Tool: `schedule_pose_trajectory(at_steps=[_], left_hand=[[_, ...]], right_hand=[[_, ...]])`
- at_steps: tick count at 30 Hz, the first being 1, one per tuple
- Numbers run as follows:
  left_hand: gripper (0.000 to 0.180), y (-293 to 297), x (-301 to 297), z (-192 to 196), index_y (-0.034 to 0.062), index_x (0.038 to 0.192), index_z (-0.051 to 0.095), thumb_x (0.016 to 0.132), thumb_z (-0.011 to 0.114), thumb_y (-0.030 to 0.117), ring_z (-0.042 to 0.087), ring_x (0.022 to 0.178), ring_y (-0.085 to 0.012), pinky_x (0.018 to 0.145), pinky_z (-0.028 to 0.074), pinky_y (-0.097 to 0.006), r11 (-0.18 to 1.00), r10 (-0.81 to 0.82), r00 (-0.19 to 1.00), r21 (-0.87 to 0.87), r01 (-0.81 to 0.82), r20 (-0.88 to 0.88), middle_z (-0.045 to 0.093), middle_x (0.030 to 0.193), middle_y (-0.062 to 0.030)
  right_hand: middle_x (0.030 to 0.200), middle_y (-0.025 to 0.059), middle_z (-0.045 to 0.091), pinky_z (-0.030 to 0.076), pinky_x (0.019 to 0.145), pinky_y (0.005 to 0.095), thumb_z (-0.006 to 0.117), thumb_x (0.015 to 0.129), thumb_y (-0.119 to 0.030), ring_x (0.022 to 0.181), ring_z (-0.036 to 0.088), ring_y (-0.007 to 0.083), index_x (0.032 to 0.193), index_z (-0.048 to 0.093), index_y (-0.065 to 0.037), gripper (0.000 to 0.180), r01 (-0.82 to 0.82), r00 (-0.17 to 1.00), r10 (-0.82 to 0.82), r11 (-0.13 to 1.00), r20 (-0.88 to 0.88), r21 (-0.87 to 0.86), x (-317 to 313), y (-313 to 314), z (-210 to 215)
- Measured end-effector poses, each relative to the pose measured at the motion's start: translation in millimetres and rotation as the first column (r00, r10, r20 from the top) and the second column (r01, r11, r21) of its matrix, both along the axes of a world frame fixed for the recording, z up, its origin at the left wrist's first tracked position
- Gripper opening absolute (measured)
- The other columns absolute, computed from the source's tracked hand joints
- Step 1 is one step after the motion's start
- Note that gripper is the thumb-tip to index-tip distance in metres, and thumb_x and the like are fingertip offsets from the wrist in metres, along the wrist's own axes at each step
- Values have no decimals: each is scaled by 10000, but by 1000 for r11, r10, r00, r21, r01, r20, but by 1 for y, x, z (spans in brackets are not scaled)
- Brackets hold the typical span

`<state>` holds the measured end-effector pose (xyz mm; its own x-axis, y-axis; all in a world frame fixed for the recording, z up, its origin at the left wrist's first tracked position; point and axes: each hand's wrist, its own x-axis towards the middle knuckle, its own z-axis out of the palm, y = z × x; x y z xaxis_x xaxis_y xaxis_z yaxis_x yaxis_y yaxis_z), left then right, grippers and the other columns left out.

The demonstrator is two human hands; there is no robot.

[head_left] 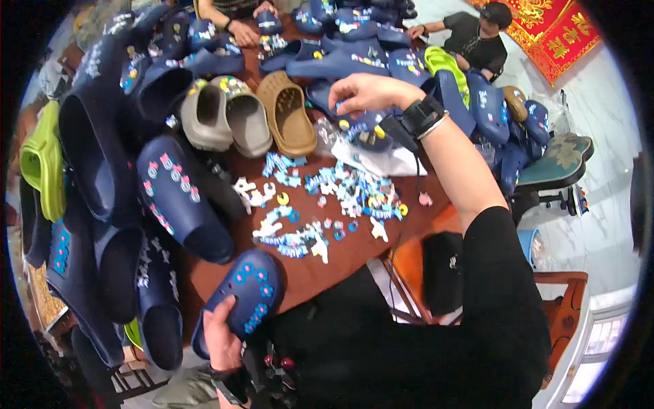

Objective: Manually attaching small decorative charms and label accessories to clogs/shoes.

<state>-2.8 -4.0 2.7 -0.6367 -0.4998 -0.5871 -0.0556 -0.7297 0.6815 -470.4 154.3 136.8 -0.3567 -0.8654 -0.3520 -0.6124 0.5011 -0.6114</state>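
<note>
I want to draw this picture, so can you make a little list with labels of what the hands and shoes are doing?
left hand: left hand grips a navy foam clog with blue charms
right hand: right hand reaches over far navy clogs
table: brown wooden table
middle: loose small blue and white charms
other shoes: tan clog, two grey clogs, lime clog

One camera sits on the person's head. It looks down, close over the table (320, 262). Edges look bent.
</note>
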Motion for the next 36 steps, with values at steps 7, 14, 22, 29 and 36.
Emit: schedule_pose_trajectory(at_steps=[7,14,22,29,36], left_hand=[[374,-2,2,-3,-53,1159,552,810,653,38,663,941,-269,843,555,-387,1000,27,999,-8,-26,37,650,1083,-161],[329,2,0,3,-22,1098,546,803,681,34,662,938,-270,843,554,-387,997,78,994,13,-79,79,652,1053,-155],[340,3,-5,6,-26,1117,541,809,672,37,658,946,-278,846,553,-399,997,77,995,8,-78,71,644,1067,-164],[334,-1,-4,2,-31,1115,549,809,667,33,657,948,-277,842,553,-402,998,59,998,-9,-59,33,645,1061,-160],[366,-3,-6,8,-35,1156,552,804,643,13,656,949,-256,850,545,-386,998,50,997,38,-52,53,647,1077,-140]], right_hand=[[1084,129,647,537,759,283,662,866,-94,888,653,166,1253,518,28,431,295,928,-367,832,-67,-469,-95,-73,4],[1365,172,492,437,1038,333,620,869,-5,1273,495,251,1356,422,27,527,279,905,-423,513,43,-812,-91,-85,-19],[1052,74,671,518,835,272,622,894,-45,949,649,136,1140,613,7,252,152,895,-364,793,-258,-590,-32,-14,-45],[962,155,681,519,816,390,655,819,-127,885,662,292,986,679,-30,194,80,847,-273,914,-457,-398,-36,-3,-35],[1020,158,622,493,870,407,608,751,6,983,609,346,926,653,-27,184,-192,562,-48,963,-826,-187,-151,-73,-28]])
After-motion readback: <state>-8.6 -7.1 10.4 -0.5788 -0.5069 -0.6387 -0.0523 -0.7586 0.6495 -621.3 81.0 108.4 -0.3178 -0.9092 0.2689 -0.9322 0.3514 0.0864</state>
